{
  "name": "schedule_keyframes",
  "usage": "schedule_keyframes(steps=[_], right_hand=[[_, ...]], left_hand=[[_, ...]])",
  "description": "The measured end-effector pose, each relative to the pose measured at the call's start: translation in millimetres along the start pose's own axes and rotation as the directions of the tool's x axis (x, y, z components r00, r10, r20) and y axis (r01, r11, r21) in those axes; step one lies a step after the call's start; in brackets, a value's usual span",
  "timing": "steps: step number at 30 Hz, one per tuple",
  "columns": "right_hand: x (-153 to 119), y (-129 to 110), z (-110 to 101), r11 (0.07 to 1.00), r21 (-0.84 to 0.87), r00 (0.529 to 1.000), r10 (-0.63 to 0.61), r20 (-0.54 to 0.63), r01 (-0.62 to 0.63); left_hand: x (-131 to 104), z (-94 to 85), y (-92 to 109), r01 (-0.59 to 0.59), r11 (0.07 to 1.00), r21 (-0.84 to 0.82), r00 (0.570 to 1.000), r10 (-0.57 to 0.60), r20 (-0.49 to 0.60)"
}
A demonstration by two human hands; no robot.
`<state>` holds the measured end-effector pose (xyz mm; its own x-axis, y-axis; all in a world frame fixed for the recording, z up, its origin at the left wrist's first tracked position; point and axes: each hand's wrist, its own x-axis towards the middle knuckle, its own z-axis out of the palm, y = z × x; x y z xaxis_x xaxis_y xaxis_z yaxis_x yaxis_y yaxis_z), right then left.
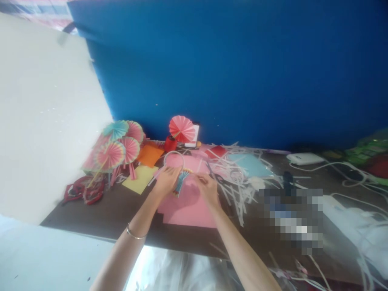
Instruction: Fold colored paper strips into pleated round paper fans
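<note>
Crisp, matt folded paper makes up the pink fan (182,129) and the small blue fan (182,178) between the hands (166,180) (206,186). The pink sheet (188,214), yellow sheet (141,179) and orange sheet (150,155) look like smooth, flat paper without gloss. Thin white strips (239,198) look like cut paper. The bracelet (136,234) has a shiny metal look. The white power bank (304,158) appears to be smooth plastic. The dark brown tabletop (121,218) looks smooth, with a dull sheen; the blue wall (242,72) looks smooth and even.

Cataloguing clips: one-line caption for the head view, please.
Left hand and right hand at a small blue pleated fan over pink paper, white strips alongside.
</note>
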<state>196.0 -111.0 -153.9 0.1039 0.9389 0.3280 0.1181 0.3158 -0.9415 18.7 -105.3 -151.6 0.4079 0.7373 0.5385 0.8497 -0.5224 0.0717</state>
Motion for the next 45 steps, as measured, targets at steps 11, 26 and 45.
schedule_keyframes(steps=[11,26,45], right_hand=[[30.0,7.0,31.0,0.992,-0.124,0.99,-0.017,0.137,0.034],[18.9,29.3,34.6,0.944,-0.313,0.98,-0.046,0.195,0.106],[7.3,9.0,27.5,0.871,-0.344,0.932,-0.359,0.04,0.351]], left_hand=[[-7.6,-13.6,-57.1,0.027,0.983,0.182,0.996,-0.042,0.081],[-23.6,10.7,-64.7,0.044,0.995,0.094,0.998,-0.049,0.049],[-27.5,-4.5,-52.0,0.148,0.979,-0.138,0.988,-0.14,0.064]])
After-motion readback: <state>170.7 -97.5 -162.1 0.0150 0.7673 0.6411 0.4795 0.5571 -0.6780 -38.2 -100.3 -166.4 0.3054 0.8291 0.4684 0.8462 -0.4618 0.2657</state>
